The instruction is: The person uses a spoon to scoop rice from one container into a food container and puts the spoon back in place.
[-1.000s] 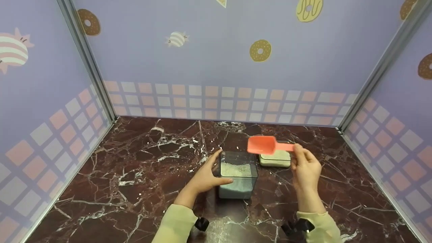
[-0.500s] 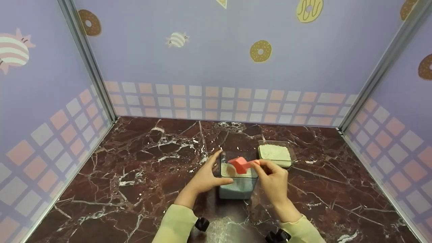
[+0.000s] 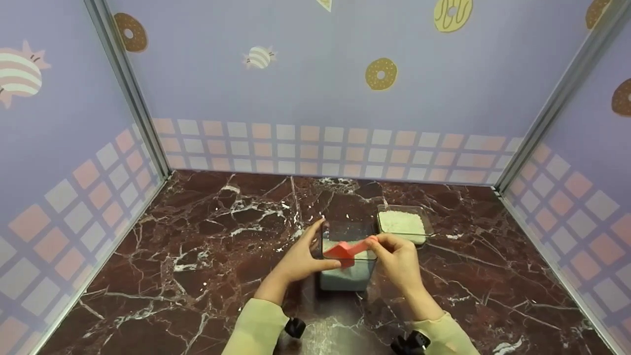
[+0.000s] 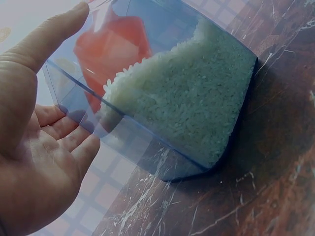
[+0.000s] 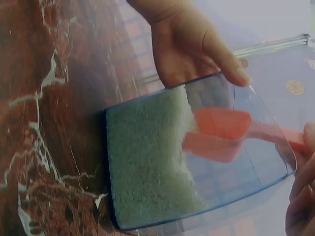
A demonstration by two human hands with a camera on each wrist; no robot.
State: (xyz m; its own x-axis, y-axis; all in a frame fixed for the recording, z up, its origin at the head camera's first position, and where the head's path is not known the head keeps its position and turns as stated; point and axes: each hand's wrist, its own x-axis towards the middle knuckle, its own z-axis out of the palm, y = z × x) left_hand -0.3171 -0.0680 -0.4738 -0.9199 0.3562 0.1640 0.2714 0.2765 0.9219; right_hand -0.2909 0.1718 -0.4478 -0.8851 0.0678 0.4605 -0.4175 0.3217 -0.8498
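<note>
A clear, bluish plastic container [image 3: 345, 282] stands on the table, more than half filled with white rice [image 4: 179, 96]. My left hand [image 3: 297, 259] holds it from the left, thumb across the near side and fingers along the far left side. Between thumb and fingertips my right hand [image 3: 403, 264] pinches the handle of a red scoop [image 3: 345, 251] at the container's right rim. Seen through the wall in the right wrist view, the scoop's bowl [image 5: 221, 129] is inside, its lip right at the rice surface.
Just behind and to the right sits a second, shallower clear container [image 3: 428, 228] holding white rice [image 3: 402, 223]. Loose grains lie scattered on the dark red marbled table [image 3: 222, 266]. Patterned lilac panels [image 3: 315, 93] enclose the back and both sides.
The right hand has moved left and down from over the shallow container, bringing the scoop into the deeper container, its bowl turned and lowered toward the rice. The left hand stays put.
</note>
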